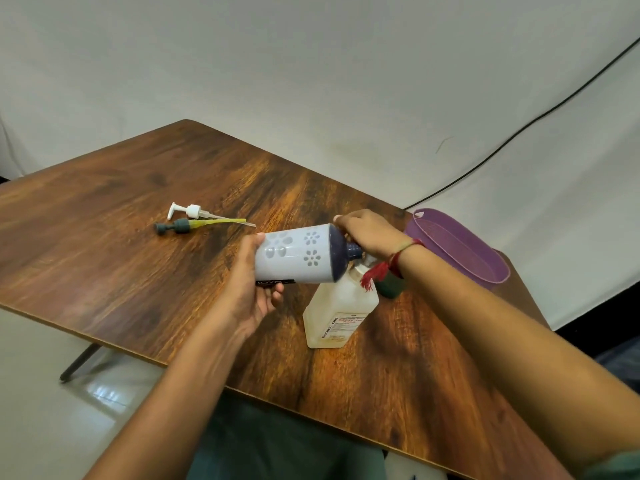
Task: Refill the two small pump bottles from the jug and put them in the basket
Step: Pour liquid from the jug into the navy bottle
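Observation:
I tip a lavender jug with flower cut-outs and a dark neck sideways over the table. My left hand grips its base and my right hand holds the neck end. The jug's mouth points down toward a translucent white bottle with a printed label, which stands open-topped below it. A small dark green bottle stands just behind, mostly hidden by my right wrist. Two removed pump heads lie at the far left: a white pump and a dark green pump with a yellow tube.
A purple oval basket stands at the table's right edge, behind my right arm. The wooden table has its near edge running diagonally below my forearms. A black cable runs down the white wall at right.

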